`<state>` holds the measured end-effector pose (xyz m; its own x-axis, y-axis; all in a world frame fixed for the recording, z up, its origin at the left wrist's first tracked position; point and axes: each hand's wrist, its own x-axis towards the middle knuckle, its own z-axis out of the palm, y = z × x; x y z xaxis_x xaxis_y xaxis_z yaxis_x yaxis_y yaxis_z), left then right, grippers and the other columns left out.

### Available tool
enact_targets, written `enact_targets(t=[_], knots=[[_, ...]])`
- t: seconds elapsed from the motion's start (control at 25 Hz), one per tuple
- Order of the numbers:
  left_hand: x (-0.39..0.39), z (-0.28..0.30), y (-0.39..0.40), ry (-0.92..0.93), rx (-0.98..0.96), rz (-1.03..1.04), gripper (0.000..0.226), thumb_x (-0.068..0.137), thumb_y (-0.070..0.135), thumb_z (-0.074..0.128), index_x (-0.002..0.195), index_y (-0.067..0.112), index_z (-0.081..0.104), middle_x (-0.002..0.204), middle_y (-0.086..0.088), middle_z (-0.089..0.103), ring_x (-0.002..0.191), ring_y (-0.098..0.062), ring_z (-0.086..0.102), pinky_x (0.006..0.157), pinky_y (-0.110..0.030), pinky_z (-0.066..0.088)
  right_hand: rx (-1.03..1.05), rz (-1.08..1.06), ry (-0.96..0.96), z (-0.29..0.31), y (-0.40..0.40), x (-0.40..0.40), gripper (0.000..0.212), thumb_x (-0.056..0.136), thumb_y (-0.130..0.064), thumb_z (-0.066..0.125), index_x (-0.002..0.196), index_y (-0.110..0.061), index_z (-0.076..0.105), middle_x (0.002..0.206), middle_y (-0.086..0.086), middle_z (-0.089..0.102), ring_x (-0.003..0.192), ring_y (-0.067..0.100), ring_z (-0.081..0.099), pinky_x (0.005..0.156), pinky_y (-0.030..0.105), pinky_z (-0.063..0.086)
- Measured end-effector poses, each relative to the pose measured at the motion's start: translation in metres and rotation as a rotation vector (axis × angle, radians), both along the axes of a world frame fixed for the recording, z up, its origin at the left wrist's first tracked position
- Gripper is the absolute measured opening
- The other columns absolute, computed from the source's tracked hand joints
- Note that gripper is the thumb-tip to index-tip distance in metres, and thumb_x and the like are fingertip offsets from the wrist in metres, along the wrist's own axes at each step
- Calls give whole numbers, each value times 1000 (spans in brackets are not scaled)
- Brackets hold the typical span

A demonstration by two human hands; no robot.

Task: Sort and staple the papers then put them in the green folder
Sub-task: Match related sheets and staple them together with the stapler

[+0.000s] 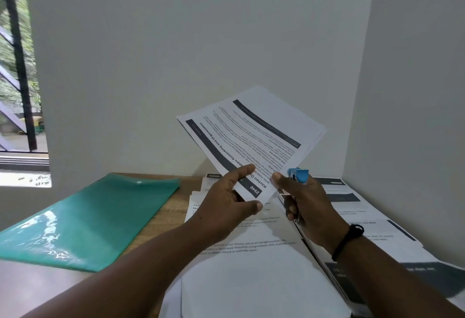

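Observation:
A thin set of printed papers [254,131] with dark header bars is held up in the air above the desk, tilted away from me. My left hand [226,204] pinches its near corner between thumb and fingers. My right hand [302,202] grips a blue stapler [298,174] right at the same corner, thumb against the paper edge. The green folder [83,219] lies flat on the desk to the left, apart from both hands.
Loose printed sheets [241,247] cover the wooden desk [173,207] below my hands, with more piles [377,219] along the right wall. A window [20,66] is at far left. White walls close the corner behind.

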<state>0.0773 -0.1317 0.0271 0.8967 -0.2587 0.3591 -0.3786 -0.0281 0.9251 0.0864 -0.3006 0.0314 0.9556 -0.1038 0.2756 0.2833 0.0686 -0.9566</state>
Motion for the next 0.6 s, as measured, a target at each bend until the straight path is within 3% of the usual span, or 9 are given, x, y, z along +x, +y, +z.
enact_targets(t=[0.12,0.24,0.4,0.6], knots=[[3,5,6,-24,-37,50,66,79,-5,73,125,37,51,113,10,66,101,-12,68,83,-33,59,-24,105,191,2,3,-4,37,84,-48,60,100,-14,59,77,2,62,43,10,35,43,21,27],[10,10,13,39,-146,114,64,80,-6,71,130,30,55,94,10,71,80,-10,72,83,-36,59,84,291,322,0,12,-7,25,84,-38,51,94,-15,56,71,3,56,42,14,34,43,18,24],[16,12,15,130,-259,111,59,84,-8,64,131,26,56,105,-10,67,74,-16,65,76,-34,59,189,383,321,-2,22,-13,32,78,-31,55,96,-6,58,71,5,58,42,15,40,39,18,29],[10,11,11,82,-172,101,59,85,-9,62,132,28,55,102,-1,67,68,-8,65,66,-25,56,192,401,304,0,17,-11,40,74,-33,59,90,1,72,81,13,63,56,21,54,47,27,44]])
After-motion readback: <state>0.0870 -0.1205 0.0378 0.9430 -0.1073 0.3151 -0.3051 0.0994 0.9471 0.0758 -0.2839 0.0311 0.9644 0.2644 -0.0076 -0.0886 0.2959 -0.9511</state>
